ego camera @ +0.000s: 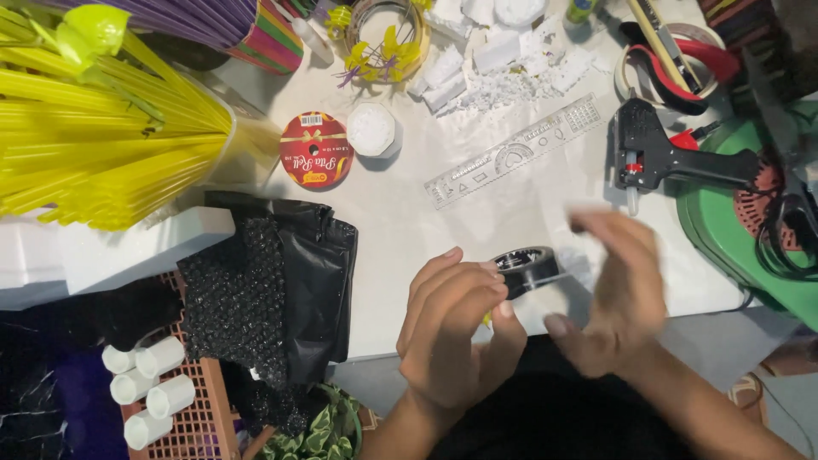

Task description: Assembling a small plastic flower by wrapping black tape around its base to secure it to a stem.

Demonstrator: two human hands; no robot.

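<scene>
Red round ribbon spool [316,149], black tape roll [527,269]

The right hand [615,294] is smeared by motion blur, so its grip cannot be read. Part of the black tape roll [527,268] is covered by the left hand [456,328]. The yellow straws [94,136] and green fan base [750,230] are cut off by the picture's edges.
</scene>
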